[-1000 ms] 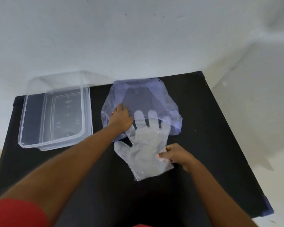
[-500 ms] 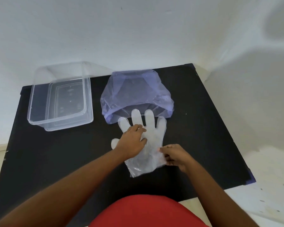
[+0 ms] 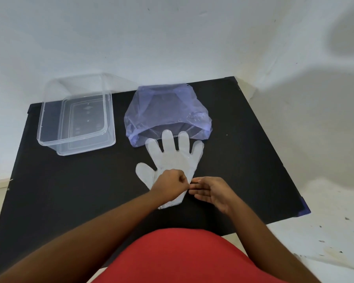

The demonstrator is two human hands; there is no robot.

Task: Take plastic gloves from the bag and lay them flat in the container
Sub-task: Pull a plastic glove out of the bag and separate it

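Note:
A clear plastic glove (image 3: 174, 158) lies flat on the black table (image 3: 70, 190), fingers pointing at the bluish plastic bag (image 3: 166, 111) behind it; two fingertips overlap the bag's open mouth. My left hand (image 3: 170, 185) rests on the glove's cuff half, fingers curled and pinching its right edge. My right hand (image 3: 212, 192) is just right of the glove, palm up and fingers spread, its fingertips at the glove's edge near my left thumb. The clear rectangular container (image 3: 41, 123) stands at the table's far left with nothing visible in it.
A white wall runs right behind the table. The table's right edge and front right corner (image 3: 302, 211) are close to my right hand. My red garment (image 3: 182, 258) fills the lower middle of the view.
My left hand went from the bag to the glove's palm, then back to the cuff, where it curled into a pinch. My right hand released the cuff edge and opened.

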